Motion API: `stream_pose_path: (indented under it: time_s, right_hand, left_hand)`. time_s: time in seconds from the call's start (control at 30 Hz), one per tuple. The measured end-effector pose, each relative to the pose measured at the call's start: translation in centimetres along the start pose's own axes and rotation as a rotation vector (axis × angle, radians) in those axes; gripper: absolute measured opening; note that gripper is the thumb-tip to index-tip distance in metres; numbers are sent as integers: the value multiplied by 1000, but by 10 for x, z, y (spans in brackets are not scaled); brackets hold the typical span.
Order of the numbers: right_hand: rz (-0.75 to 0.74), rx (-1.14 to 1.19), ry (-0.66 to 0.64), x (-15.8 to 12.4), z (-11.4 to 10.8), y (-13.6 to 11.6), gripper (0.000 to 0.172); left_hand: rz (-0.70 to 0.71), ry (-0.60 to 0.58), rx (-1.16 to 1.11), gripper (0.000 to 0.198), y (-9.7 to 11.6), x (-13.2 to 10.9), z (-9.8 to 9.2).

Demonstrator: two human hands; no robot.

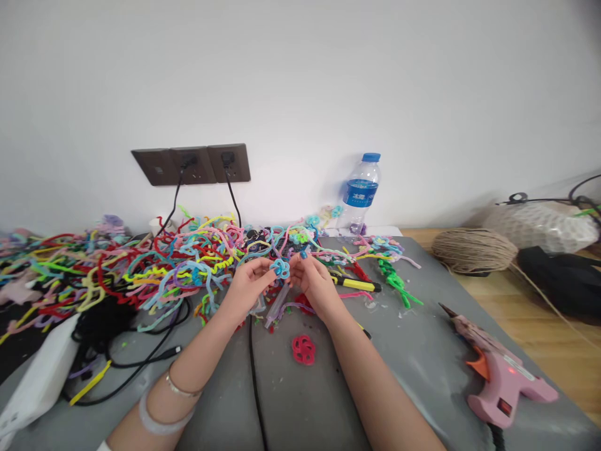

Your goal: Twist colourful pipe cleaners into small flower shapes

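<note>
My left hand [248, 282] and my right hand [313, 282] meet over the middle of the grey table [328, 401]. Between their fingertips they pinch a small light-blue pipe-cleaner flower [280, 269] of looped petals. Both hands are closed on it, thumbs and fingers pressed against the loops. A finished red pipe-cleaner flower [303, 349] lies flat on the table just in front of my right wrist. My left wrist wears bracelets.
A big tangle of coloured pipe cleaners [141, 263] covers the left and back. A pink glue gun [498, 376] lies at the right, a twine ball [474, 250] and water bottle [361, 191] behind. Black cables [253, 376] cross the table; wall sockets [192, 164] above.
</note>
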State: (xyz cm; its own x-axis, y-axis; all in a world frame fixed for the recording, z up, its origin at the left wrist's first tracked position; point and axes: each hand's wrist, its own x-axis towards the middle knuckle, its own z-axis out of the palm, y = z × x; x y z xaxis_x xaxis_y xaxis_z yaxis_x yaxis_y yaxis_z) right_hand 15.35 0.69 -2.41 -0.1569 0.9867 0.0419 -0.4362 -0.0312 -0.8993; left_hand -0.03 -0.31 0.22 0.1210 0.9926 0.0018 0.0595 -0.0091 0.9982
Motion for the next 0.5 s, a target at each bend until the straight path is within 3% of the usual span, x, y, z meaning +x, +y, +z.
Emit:
stream_pose_path:
  time_s: [0.27, 0.5]
  right_hand:
    - [-161, -192, -33, -3, 2, -7, 28]
    - [-257, -167, -8, -2, 1, -5, 14]
  left_hand:
    - [179, 9, 71, 18, 1, 2, -1]
    - [-17, 16, -240, 29, 2, -1, 3]
